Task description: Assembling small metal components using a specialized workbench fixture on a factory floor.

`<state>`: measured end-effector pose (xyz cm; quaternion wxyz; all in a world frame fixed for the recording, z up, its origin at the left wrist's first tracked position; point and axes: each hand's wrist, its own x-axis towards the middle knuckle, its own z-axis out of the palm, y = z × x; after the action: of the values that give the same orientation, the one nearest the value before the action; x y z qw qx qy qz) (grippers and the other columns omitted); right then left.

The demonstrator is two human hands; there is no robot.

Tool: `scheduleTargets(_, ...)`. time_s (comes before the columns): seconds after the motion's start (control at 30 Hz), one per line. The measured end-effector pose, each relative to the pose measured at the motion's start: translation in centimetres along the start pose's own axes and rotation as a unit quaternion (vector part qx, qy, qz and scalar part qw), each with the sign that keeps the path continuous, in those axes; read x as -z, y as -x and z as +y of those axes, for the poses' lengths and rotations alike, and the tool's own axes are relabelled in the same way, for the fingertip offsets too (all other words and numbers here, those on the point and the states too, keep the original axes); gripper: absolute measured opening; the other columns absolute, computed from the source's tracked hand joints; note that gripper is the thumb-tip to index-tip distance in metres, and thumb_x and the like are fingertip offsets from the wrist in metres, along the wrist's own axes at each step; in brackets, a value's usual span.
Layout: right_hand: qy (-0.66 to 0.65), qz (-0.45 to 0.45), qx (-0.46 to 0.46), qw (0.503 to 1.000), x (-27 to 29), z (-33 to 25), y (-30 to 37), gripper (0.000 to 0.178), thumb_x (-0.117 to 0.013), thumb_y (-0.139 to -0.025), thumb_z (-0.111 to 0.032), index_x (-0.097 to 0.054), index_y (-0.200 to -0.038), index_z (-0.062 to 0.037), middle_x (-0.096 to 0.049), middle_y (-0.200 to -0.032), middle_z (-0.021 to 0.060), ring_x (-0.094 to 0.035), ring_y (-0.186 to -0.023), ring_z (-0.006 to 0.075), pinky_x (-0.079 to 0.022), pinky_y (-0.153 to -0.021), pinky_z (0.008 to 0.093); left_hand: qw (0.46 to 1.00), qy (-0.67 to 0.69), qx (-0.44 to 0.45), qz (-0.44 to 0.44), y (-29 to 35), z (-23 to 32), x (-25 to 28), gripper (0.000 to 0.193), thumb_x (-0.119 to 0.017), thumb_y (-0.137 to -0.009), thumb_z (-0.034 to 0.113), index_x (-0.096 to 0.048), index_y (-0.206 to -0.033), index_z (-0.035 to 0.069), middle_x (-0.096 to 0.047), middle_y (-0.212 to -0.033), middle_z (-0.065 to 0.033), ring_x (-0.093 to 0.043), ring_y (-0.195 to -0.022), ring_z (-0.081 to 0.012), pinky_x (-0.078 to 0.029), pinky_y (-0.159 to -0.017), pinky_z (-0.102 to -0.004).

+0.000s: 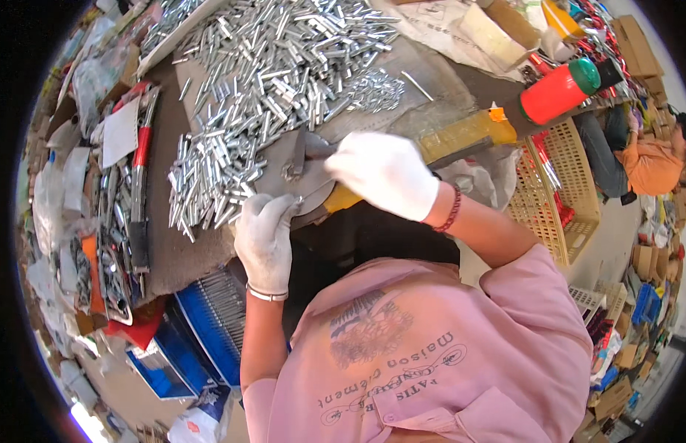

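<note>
A metal piece (302,151) is gripped by the right hand (383,173); the left hand (265,236) is curled, its hold hidden. Nearby rods (232,159) could be knocked off.

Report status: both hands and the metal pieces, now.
Left gloved hand at pile edge, grip unclear. Right gloved hand on dark metal tool. Heap of short silver metal tubes alongside.

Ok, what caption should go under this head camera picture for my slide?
Two white-gloved hands, left and right, work beside a heap of small metal tubes on a cluttered table.
</note>
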<state>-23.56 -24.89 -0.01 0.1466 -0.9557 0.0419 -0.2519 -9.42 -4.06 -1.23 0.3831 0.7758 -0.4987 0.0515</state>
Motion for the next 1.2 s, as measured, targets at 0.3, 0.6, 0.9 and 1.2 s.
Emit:
scheduleTargets(0.3,0.129,0.034,-0.318,0.939,2.7,9.6,0.8,0.014,-0.078,-0.088,-0.025,-0.074,-0.091,-0.0124,-0.069,-0.094,0.0074,-0.070,-0.085,0.0296,-0.055,-0.075,0.0405,1.000,0.006,-0.004,0.005,-1.6,-0.3,-0.8,0.016,-0.080,-0.084,0.001,-0.075,-0.098,0.006,-0.066,-0.095,-0.0120,-0.065,-0.087,-0.0311,-0.053,-0.077,-0.0391)
scheduleTargets(0.6,0.063,-0.005,-0.394,0.917,1.6,8.9,1.8,0.020,-0.079,-0.085,-0.030,-0.071,-0.087,-0.0112,-0.071,-0.098,0.0140,-0.070,-0.093,0.0371,-0.056,-0.080,0.0494,0.999,0.012,-0.034,-0.002,0.0,-0.6,-0.5,0.013,-0.076,-0.082,0.009,-0.076,-0.093,0.016,-0.066,-0.087,-0.0073,-0.068,-0.078,-0.0304,-0.054,-0.066,-0.0417)
scheduleTargets(0.9,-0.116,0.021,-0.129,0.985,3.0,-1.9,-2.6,0.006,-0.072,-0.084,-0.019,-0.071,-0.086,-0.0129,-0.070,-0.091,0.0094,-0.072,-0.084,0.0308,-0.058,-0.074,0.0414,1.000,-0.011,-0.020,0.012,0.4,0.4,0.8,0.014,-0.081,-0.083,0.010,-0.077,-0.096,0.013,-0.068,-0.091,-0.0082,-0.068,-0.083,-0.0316,-0.054,-0.069,-0.0425)
scheduleTargets(1.2,-0.074,-0.083,0.028,0.993,-1.4,-4.7,-3.8,0.008,-0.069,-0.086,-0.015,-0.063,-0.088,-0.0104,-0.062,-0.091,0.0102,-0.070,-0.081,0.0314,-0.058,-0.068,0.0448,0.999,-0.002,-0.034,0.018,-0.2,-0.8,-0.2,0.014,-0.079,-0.082,0.005,-0.075,-0.095,0.009,-0.067,-0.090,-0.0105,-0.068,-0.081,-0.0334,-0.054,-0.067,-0.0427)
